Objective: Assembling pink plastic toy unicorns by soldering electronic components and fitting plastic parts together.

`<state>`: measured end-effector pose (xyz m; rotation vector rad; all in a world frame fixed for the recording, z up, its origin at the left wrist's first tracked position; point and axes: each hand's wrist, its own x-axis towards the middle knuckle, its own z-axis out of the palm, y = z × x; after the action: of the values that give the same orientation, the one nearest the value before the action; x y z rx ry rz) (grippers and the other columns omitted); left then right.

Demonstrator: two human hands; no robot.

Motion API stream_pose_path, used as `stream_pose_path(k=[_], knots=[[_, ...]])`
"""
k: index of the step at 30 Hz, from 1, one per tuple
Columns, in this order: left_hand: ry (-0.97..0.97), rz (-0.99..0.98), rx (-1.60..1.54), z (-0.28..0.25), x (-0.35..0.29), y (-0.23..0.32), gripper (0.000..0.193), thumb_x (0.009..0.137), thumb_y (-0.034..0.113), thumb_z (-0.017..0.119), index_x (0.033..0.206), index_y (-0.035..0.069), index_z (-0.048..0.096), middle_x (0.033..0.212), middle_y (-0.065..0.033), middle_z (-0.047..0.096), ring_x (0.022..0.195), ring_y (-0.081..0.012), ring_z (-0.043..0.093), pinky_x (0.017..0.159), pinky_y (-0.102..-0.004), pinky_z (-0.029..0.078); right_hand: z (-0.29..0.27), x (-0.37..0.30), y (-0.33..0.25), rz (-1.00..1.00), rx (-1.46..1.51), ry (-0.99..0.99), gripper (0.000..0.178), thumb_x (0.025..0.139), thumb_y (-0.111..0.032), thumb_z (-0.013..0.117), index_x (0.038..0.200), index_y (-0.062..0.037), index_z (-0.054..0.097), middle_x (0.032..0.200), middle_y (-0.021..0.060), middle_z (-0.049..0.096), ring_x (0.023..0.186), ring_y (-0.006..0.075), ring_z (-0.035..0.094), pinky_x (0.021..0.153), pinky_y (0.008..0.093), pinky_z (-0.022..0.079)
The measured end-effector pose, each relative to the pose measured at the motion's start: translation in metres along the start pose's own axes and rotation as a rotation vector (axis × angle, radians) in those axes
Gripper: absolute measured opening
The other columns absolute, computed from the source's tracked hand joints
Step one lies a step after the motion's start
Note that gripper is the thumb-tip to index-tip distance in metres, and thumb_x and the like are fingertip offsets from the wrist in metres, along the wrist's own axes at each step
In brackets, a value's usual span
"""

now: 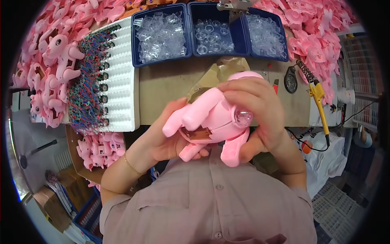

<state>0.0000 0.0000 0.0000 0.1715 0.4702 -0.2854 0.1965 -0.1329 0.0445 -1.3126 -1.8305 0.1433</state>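
Observation:
Above the bench's near edge I hold a pink plastic toy animal (pixel 221 116) in both hands, tilted, its legs pointing toward me and to the left. My left hand (pixel 162 146) is wrapped round its leg end from below, some fingers hidden behind it. Over the other end curls my right hand (pixel 262 101), thumb low beside a leg; it covers much of that end. A clear round dome (pixel 243 117) sits in the toy's body next to the right hand's fingers. On the body's underside, a cut-out (pixel 197 134) shows a brown-orange inside.
Blue bins (pixel 134 49) of clear plastic parts line the back. At left lie a white foam tray (pixel 128 85), bundled wired parts (pixel 87 89) and finished-looking pink toys (pixel 63 55). A yellow-handled soldering iron (pixel 319 97) stands right, below piled pink shells (pixel 315 40). Gold sheet (pixel 223 71) lies behind the toy.

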Motion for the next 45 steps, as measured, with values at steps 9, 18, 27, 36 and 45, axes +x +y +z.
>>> stream_pose_path(k=[9, 18, 27, 36, 45], knots=[[-0.139, -0.125, -0.225, 0.022, -0.001, -0.036, 0.061, 0.094, 0.053, 0.034, 0.128, 0.003, 0.043, 0.109, -0.0216, 0.061, 0.078, -0.0383, 0.066, 0.070, -0.0422, 0.058, 0.012, -0.029, -0.032, 0.118, 0.156, 0.286, 0.073, 0.086, -0.064, 0.044, 0.106, 0.0047, 0.059, 0.102, 0.0211, 0.061, 0.088, 0.0335, 0.061, 0.079, 0.0407, 0.048], [-0.076, 0.013, -0.265, 0.013, -0.024, -0.050, 0.064, 0.093, 0.055, 0.031, 0.119, 0.000, 0.051, 0.098, -0.0216, 0.064, 0.072, -0.0360, 0.066, 0.065, -0.0411, 0.056, 0.032, -0.008, -0.051, 0.275, 0.324, 0.270, 0.072, 0.092, -0.060, 0.035, 0.093, 0.0069, 0.062, 0.100, 0.0238, 0.064, 0.092, 0.0354, 0.063, 0.082, 0.0416, 0.049], [0.114, 0.340, -0.050, -0.050, -0.069, -0.073, 0.048, 0.093, 0.049, 0.043, 0.119, 0.009, 0.053, 0.109, -0.0096, 0.061, 0.089, -0.0194, 0.062, 0.071, -0.0360, 0.054, 0.072, 0.024, -0.063, 0.136, 0.308, -0.158, 0.060, 0.096, -0.050, 0.032, 0.102, 0.0021, 0.060, 0.105, 0.0257, 0.062, 0.099, 0.0383, 0.061, 0.091, 0.0483, 0.045], [1.081, 1.204, -0.012, -0.237, -0.292, -0.120, 0.042, 0.090, 0.036, 0.048, 0.123, 0.009, 0.048, 0.105, -0.0071, 0.061, 0.089, -0.0157, 0.059, 0.066, -0.0313, 0.047, 0.087, 0.014, -0.038, 0.505, 0.544, 0.058, 0.028, 0.097, -0.011, 0.040, 0.098, 0.0077, 0.061, 0.102, 0.0165, 0.064, 0.098, 0.0221, 0.059, 0.093, 0.0328, 0.043], [1.364, 1.706, -0.196, -0.403, -0.217, -0.021, 0.029, 0.091, 0.035, 0.053, 0.094, 0.006, 0.049, 0.081, -0.0055, 0.055, 0.067, -0.0154, 0.052, 0.053, -0.0285, 0.043, 0.093, 0.007, -0.045, 0.663, 0.378, -0.127, 0.020, 0.093, -0.006, 0.046, 0.094, 0.0042, 0.063, 0.097, 0.0122, 0.066, 0.093, 0.0193, 0.060, 0.086, 0.0286, 0.044]])
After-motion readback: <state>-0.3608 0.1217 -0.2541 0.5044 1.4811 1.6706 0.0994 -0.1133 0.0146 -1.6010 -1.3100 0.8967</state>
